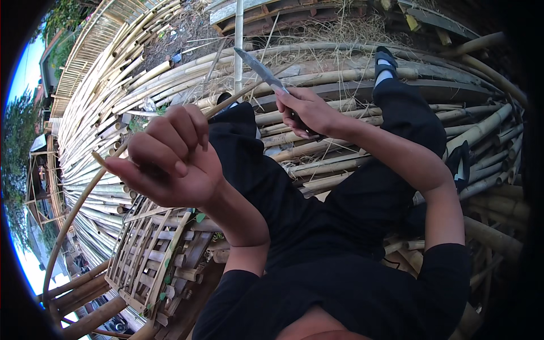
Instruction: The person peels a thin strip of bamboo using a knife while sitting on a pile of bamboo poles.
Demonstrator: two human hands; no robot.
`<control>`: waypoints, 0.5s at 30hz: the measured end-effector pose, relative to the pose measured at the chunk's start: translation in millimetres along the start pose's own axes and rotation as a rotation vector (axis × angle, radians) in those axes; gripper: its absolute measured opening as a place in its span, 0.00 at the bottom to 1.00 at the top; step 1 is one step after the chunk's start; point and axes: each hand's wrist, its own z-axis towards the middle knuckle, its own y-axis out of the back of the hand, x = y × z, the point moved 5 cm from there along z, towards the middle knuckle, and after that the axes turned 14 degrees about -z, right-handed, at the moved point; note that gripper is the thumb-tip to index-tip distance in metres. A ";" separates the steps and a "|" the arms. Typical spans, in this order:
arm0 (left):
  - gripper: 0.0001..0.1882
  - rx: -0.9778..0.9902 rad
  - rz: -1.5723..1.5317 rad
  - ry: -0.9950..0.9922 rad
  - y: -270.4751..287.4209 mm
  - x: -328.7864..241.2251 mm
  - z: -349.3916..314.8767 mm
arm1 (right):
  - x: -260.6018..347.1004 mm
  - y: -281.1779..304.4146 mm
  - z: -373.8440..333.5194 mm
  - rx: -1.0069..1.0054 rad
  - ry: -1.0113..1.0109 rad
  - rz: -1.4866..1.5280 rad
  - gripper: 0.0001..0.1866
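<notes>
My left hand (175,153) is raised at the left with its fingers curled in and its thumb pointing left. A long, thin bamboo strip (76,209) runs behind those fingers, and the hand appears closed on it, though the contact is hidden. From there the strip bends down to the lower left, while its other part slants up to the right, towards the blade. My right hand (306,110) is wrapped round the handle of a knife (260,71). Its grey blade points up and left, close to the strip; whether they touch I cannot tell.
Many cut bamboo poles (102,147) lie across the ground. An upright bamboo pole (238,45) stands ahead. My legs in black trousers (408,113) stretch forward, with a sandal (385,59) on the right foot. A slatted bamboo frame (150,249) stands at the lower left. Dry straw lies beyond.
</notes>
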 end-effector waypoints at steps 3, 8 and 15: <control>0.27 -0.240 0.103 -0.102 10.2 -2.2 -4.2 | 4.8 -1.0 -6.2 -0.070 -0.105 -0.124 0.21; 0.26 -0.624 0.323 -0.303 17.3 -9.0 -17.7 | -4.8 -0.7 -12.1 -0.115 -0.213 -0.296 0.21; 0.30 -0.792 0.632 -0.498 28.6 -16.6 -19.3 | -4.5 4.8 -5.2 -0.229 -0.062 -0.716 0.21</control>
